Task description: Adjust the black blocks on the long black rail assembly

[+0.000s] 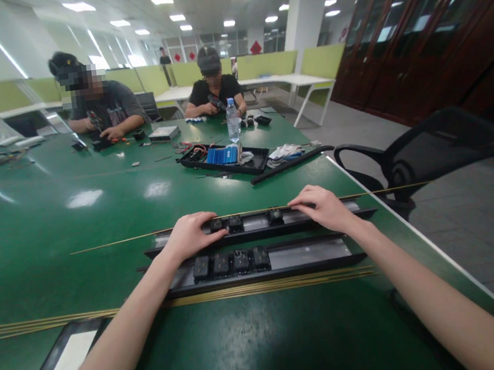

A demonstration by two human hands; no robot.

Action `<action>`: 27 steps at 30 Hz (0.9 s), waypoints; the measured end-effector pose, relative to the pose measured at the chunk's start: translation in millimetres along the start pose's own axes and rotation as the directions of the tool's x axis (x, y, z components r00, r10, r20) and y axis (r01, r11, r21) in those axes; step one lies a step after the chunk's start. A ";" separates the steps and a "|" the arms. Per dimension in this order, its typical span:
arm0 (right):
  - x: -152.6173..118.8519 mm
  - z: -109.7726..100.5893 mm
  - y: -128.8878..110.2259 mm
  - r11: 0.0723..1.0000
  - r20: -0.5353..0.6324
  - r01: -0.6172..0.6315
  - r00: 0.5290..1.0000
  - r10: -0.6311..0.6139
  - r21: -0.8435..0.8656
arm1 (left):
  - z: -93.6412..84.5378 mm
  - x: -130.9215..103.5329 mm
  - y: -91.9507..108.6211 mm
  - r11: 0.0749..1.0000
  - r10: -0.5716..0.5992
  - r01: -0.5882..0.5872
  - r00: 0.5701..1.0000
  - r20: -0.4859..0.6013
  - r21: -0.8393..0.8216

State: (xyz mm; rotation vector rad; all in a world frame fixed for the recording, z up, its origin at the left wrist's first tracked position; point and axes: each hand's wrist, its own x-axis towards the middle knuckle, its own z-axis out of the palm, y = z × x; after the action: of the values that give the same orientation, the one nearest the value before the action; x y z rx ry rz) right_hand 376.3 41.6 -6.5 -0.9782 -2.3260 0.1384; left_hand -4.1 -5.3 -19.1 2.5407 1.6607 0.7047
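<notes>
A long thin brass-coloured rod (114, 244) runs across the far black channel (256, 223), reaching past both its ends. My left hand (195, 233) pinches the rod near the channel's left part, thumb beside a small black block (235, 223). Farther right, my right hand (319, 205) has finger and thumb closed on the same rod, right of another black block (275, 216). Nearer to me lies a second black channel (309, 254) with several black blocks (221, 264) in its left half. Several more brass-coloured rods (260, 288) lie along its near side.
On the green table (97, 209), a black tray (253, 159) holds a blue item and wires. Beyond it stands a water bottle (232, 121). A black strip (292, 165) and cloth (286, 153) lie rightward. Two people work across the table. A chair (405, 153) stands right.
</notes>
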 end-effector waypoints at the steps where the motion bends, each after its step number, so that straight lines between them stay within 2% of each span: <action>1: -0.2 -1.6 1.9 1.000 0.004 -0.001 1.000 0.001 0.000 | 0.0 0.0 -0.2 1.000 0.000 0.000 1.000 -0.001 0.003; 7: -1.5 -10.3 13.0 1.000 0.066 -0.003 0.998 0.004 -0.010 | 2.0 0.4 -1.9 1.000 0.003 -0.003 1.000 -0.004 0.014; 18: -4.7 -19.2 24.3 0.994 0.141 -0.088 0.985 0.096 -0.063 | 3.5 -0.2 -3.3 1.000 0.010 -0.009 1.000 -0.020 0.024; 27: -3.2 -25.6 20.1 0.991 0.143 -0.097 0.984 0.109 -0.087 | 2.1 -0.8 -1.6 1.000 0.005 -0.004 1.000 -0.017 0.020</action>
State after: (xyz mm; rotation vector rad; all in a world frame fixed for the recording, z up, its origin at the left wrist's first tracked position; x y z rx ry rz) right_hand 405.0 50.5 6.4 -1.1645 -2.4314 0.1651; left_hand -4.9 -4.9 -21.7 2.5598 1.6762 0.7158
